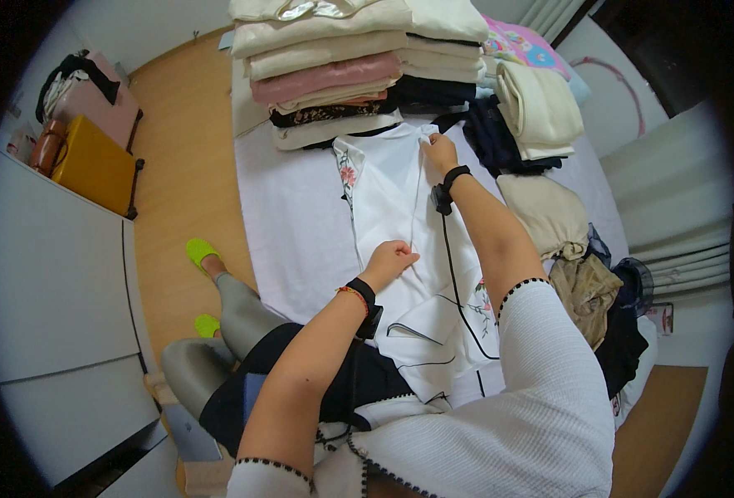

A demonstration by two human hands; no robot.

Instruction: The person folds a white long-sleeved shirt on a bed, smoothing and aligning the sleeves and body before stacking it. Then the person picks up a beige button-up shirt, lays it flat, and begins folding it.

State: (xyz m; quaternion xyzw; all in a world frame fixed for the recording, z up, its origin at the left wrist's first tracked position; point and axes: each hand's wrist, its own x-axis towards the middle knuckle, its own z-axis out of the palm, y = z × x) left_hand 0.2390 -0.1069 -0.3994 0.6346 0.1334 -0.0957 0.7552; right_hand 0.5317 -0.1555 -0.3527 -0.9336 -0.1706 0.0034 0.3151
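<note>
A white garment (384, 180) with pink floral embroidery and thin black trim lies spread on the bed in front of me. My right hand (440, 152) pinches its far edge at the upper right. Lower down, near the middle of the cloth, my left hand (392, 264) has thumb and fingers closed on a fold along the garment's front edge. The near end of the garment, with black-edged flaps (426, 324), lies loosely folded close to my lap. Both wrists carry black straps with small devices, and a black cable hangs from the right one.
Tall stacks of folded clothes (329, 50) stand at the bed's far end. Folded cream cloth (535, 106) and a beige bundle (544, 211) lie to the right, with crumpled brown fabric (585, 295) nearer. A yellow suitcase (96, 165) stands left, across the wooden floor (183, 155).
</note>
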